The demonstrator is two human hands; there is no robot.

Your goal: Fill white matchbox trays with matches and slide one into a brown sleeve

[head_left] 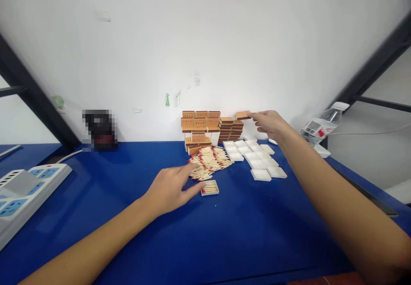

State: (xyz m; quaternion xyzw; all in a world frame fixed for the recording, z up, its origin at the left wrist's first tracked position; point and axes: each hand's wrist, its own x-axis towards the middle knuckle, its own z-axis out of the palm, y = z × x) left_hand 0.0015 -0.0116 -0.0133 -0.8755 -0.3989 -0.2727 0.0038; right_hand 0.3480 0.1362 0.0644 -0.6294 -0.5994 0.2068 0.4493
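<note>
My right hand (268, 121) pinches an orange matchbox sleeve (242, 115) between thumb and fingers, just above a stack of similar sleeves (226, 124). Lower down, my left hand (170, 188) has its thumb and index finger spread. Its thumb tip is at the left edge of a small white matchbox tray (210, 192) with some red-tipped matches in it; whether it touches cannot be told. The index fingertip is over the edge of a pile of loose matches (212, 160). White matchbox trays (257, 164) lie in several rows to the right of the pile.
Orange matchboxes (200, 123) stand stacked against the white wall (205, 40). At the right is a tilted clear bottle (323, 126). A power strip (32, 190) lies on the left of the blue table (128, 160), with a pixelated dark object (102, 130) behind it.
</note>
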